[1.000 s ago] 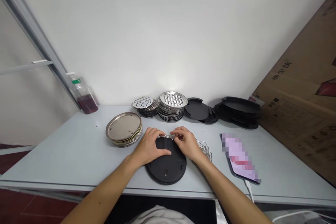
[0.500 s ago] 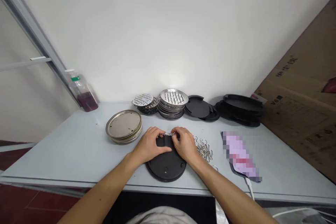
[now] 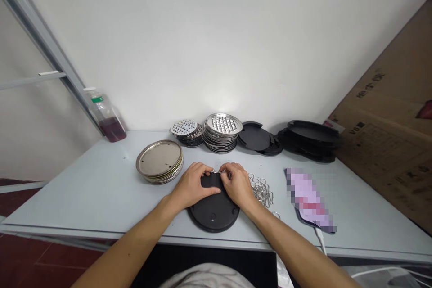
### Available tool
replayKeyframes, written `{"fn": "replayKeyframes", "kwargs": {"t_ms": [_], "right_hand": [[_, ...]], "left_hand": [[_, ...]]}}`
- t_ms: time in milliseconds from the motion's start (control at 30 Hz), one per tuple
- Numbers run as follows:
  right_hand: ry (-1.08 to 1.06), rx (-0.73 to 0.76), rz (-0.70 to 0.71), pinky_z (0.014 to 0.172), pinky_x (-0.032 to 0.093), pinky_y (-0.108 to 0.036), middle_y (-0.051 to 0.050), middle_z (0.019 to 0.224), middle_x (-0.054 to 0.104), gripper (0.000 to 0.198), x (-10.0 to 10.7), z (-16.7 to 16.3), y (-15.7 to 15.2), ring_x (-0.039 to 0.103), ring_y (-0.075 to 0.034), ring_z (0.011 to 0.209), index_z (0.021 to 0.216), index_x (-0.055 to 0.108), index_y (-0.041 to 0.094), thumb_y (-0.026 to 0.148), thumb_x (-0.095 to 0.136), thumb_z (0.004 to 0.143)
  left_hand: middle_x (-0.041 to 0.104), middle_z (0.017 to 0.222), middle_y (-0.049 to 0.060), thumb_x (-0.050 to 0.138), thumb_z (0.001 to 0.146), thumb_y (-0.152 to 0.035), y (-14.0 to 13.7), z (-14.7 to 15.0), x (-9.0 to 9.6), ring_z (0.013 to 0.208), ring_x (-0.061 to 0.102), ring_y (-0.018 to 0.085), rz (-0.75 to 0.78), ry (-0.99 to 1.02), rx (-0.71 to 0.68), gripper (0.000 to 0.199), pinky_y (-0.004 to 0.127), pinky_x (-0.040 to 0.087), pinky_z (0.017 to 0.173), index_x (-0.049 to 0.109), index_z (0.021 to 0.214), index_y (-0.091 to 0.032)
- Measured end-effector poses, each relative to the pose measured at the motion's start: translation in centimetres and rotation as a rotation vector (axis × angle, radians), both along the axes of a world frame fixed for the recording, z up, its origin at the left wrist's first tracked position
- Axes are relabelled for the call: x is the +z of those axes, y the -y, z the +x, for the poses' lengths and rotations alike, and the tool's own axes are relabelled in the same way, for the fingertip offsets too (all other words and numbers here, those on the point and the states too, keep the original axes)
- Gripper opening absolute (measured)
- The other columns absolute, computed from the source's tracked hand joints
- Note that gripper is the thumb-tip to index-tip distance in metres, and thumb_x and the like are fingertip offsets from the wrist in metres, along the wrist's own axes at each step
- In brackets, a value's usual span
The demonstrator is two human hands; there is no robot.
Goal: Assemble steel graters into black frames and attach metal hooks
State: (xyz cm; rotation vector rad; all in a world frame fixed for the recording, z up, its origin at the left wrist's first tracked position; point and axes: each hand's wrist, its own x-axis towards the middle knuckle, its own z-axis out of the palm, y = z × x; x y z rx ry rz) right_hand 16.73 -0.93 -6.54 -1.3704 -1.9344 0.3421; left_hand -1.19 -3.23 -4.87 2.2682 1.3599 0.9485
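A round black plastic disc lies near the table's front edge, with a raised strip at its far side. At that far rim sits a small bent wire clip, partly covered by fingertips. My left hand is closed at the disc's upper left, fingertips on the clip's left end and thumb lying across the disc. From the other side my right hand pinches the clip's right end, its fingers curled. Beside my right wrist lies a loose heap of similar wire clips.
Metal discs are stacked at left. Behind stand perforated grater discs, a taller grater stack and black plastic discs, with more black pieces right. A phone with cable, a bottle and a cardboard box flank these.
Both hands stay at the disc's far rim. The wire clip sits slightly lower against the rim, and the fingers have shifted only a little.
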Motion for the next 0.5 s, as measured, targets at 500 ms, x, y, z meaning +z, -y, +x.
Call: {"fn": "replayKeyframes", "kwargs": {"t_ms": [500], "right_hand": [[0.007, -0.001, -0.010, 0.075, 0.038, -0.031, -0.005, 0.077, 0.064, 0.020, 0.14, -0.01, 0.03, 0.055, -0.021, 0.079, 0.079, 0.063, 0.019, 0.007, 0.047, 0.078]], "left_hand": [[0.061, 0.095, 0.003, 0.083, 0.068, -0.038, -0.01, 0.00, -0.02, 0.091, 0.056, 0.022, 0.003, 0.002, 0.000, 0.043, 0.036, 0.046, 0.081, 0.061, 0.100, -0.020]]}}
